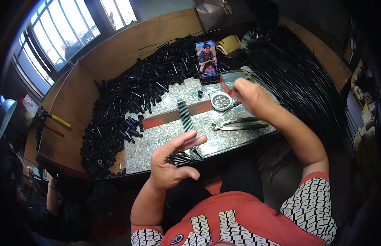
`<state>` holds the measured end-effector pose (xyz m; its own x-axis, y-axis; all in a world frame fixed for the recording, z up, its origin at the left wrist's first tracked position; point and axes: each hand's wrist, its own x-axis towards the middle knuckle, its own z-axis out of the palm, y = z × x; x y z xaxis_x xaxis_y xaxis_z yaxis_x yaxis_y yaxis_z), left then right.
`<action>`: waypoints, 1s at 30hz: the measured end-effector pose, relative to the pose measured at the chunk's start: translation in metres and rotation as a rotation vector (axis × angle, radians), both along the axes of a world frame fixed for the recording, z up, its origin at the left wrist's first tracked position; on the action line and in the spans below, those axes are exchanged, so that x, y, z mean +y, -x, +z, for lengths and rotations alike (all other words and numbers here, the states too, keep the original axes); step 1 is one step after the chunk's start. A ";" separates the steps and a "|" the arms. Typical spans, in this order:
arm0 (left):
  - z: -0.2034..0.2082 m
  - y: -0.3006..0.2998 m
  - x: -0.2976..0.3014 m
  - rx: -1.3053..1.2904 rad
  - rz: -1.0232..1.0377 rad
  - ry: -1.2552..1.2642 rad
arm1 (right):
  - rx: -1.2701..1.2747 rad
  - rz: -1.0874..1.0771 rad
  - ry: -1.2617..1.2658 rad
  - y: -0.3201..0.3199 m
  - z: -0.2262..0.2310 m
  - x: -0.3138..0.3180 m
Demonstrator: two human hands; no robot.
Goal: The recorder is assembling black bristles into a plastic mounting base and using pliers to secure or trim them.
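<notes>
My left hand [172, 160] has its thumb and fingers spread around the black tips of several thin dark rods [184, 115], which lie side by side over a flat red bar [161, 119]. It does not close on them. My right hand [251, 96] is raised just right of a small white bowl [221, 108] of tiny shiny metal pieces. Its fingers are pinched together, and whatever they hold is hidden. Below the bowl lie end-cutting pincers [235, 124] with dark green handles. All this rests on a speckled grey stone slab [143, 149].
Black tubular parts [137, 86] are heaped at the left and back. A thick pile of long black rods [301, 69] fills the right. A lit phone [207, 63] stands upright behind the bowl, near a yellow object [229, 44]. Another person's arm [52, 197] shows at lower left.
</notes>
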<state>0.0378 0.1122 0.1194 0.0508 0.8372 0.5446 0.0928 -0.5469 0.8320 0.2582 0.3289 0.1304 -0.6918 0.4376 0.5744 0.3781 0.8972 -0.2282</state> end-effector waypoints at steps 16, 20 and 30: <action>0.034 -0.013 -0.002 0.284 0.239 -0.383 | 0.074 0.393 -0.269 -0.004 0.057 -0.132; 0.033 -0.012 -0.005 0.274 0.263 -0.357 | 0.051 0.348 -0.298 -0.003 0.055 -0.131; 0.035 -0.011 -0.007 0.284 0.262 -0.350 | 0.052 0.370 -0.340 0.001 0.053 -0.131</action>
